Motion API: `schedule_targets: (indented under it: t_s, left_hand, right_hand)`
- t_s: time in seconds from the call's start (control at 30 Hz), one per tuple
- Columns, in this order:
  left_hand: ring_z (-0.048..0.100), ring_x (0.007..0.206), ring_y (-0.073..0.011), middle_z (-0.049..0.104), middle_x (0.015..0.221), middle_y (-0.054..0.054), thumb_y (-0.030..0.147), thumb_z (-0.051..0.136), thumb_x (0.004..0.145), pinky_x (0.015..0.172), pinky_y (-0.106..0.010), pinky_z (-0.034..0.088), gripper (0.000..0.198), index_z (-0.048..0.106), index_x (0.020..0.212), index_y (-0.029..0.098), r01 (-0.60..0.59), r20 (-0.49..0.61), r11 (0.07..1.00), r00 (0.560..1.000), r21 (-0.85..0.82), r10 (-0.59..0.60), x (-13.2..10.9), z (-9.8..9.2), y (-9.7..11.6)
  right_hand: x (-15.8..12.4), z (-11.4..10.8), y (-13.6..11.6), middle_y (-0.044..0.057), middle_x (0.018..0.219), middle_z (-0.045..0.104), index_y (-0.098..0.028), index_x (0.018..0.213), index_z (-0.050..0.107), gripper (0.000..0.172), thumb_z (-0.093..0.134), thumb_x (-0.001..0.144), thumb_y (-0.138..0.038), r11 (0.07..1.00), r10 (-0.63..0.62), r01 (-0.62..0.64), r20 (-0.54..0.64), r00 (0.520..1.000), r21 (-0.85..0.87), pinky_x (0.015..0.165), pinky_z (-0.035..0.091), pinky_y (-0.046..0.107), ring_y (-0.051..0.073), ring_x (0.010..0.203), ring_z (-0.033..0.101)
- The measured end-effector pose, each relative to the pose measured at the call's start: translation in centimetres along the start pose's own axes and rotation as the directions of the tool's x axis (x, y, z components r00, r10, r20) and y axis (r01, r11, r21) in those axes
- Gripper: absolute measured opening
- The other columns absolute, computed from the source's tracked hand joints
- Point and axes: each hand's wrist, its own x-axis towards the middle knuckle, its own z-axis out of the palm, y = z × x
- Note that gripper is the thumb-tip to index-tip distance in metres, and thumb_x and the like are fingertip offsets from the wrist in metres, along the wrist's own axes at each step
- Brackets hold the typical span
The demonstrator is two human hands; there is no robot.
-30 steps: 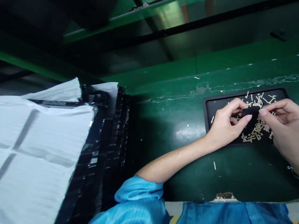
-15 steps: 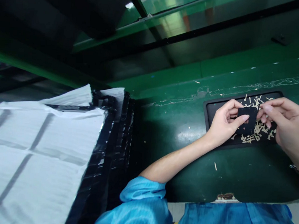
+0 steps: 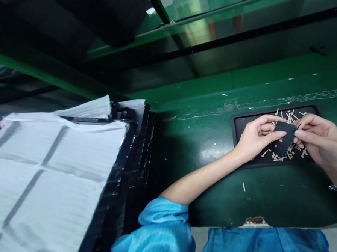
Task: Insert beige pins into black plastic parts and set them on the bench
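A thin, flat black piece [image 3: 286,141] with small holes is held up over a shallow black tray [image 3: 243,124]. My left hand [image 3: 260,136] grips its left side, thumb on the face and fingers behind. At its right edge, the thumb and forefinger of my right hand [image 3: 323,139] are pinched together; anything small between those fingertips is hidden. Several small pale strips [image 3: 292,115] lie scattered in the tray beneath and around the piece.
On the left stand stacked black trays [image 3: 133,146] topped with white sheeting [image 3: 76,151]. A green worktop [image 3: 189,153] carries stray pale strips and has a chipped front edge [image 3: 255,221]. Behind it runs a green frame with dark panels [image 3: 160,61].
The black piece has tilted in my left hand. My right hand has moved in to its right edge, thumb now touching it. The view has shifted slightly.
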Motion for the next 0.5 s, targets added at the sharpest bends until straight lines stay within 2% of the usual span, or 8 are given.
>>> schedule_targets:
  t_s: [0.07, 0.13, 0.23, 0.3, 0.5]
  left_hand:
    - [0.056, 0.068, -0.0088, 0.056, 0.071, 0.003, 0.033, 0.072, 0.075, 0.061, -0.020, 0.043, 0.034, 0.059, 0.102, 0.017, -0.031, -0.058, 0.992, 0.998, 0.119, 0.038, -0.1, 0.2, 0.0]
    - [0.058, 0.078, -0.0115, 0.060, 0.084, -0.001, 0.031, 0.074, 0.072, 0.061, -0.020, 0.044, 0.039, 0.058, 0.105, 0.017, -0.060, -0.096, 0.968, 0.992, 0.242, 0.085, -0.4, 0.4, -0.1]
    - [0.058, 0.091, -0.0169, 0.062, 0.101, -0.006, 0.030, 0.080, 0.065, 0.062, -0.021, 0.048, 0.057, 0.056, 0.115, 0.019, -0.111, -0.050, 0.913, 0.989, 0.393, 0.142, -0.7, 0.7, -0.3]
    - [0.058, 0.094, -0.0188, 0.061, 0.105, -0.008, 0.029, 0.079, 0.066, 0.061, -0.022, 0.050, 0.060, 0.054, 0.119, 0.018, -0.156, -0.017, 0.886, 0.983, 0.436, 0.181, -0.7, 0.7, -0.6]
    - [0.057, 0.106, -0.0219, 0.059, 0.120, -0.010, 0.025, 0.072, 0.074, 0.061, -0.022, 0.052, 0.051, 0.053, 0.120, 0.018, -0.285, 0.023, 0.855, 0.952, 0.433, 0.306, -0.5, 0.4, -1.1]
  right_hand:
    - [-0.1, 0.1, 0.0, -0.003, 0.057, 0.058, -0.020, 0.065, 0.068, 0.018, 0.084, 0.059, -0.025, 0.999, -0.039, 0.039, -0.019, 0.999, -0.022, 0.043, 0.041, 0.013, 0.006, 0.047, 0.053]
    - [-0.2, 0.2, 0.1, -0.003, 0.058, 0.058, -0.020, 0.065, 0.068, 0.016, 0.083, 0.059, -0.022, 0.995, -0.086, 0.083, -0.055, 0.995, -0.051, 0.044, 0.041, 0.012, 0.005, 0.048, 0.053]
    - [-0.5, 0.6, 0.4, -0.003, 0.062, 0.060, -0.020, 0.066, 0.068, 0.014, 0.081, 0.061, -0.019, 0.986, -0.141, 0.130, -0.101, 0.985, -0.108, 0.048, 0.044, 0.012, 0.005, 0.051, 0.054]
    - [-0.7, 0.8, 0.5, -0.004, 0.063, 0.062, -0.020, 0.067, 0.068, 0.013, 0.080, 0.062, -0.017, 0.978, -0.170, 0.154, -0.110, 0.979, -0.143, 0.050, 0.046, 0.012, 0.005, 0.052, 0.056]
    - [-0.9, 1.3, 0.5, -0.005, 0.063, 0.063, -0.022, 0.068, 0.070, 0.012, 0.078, 0.063, -0.015, 0.969, -0.206, 0.185, -0.121, 0.971, -0.165, 0.052, 0.049, 0.011, 0.005, 0.052, 0.059]
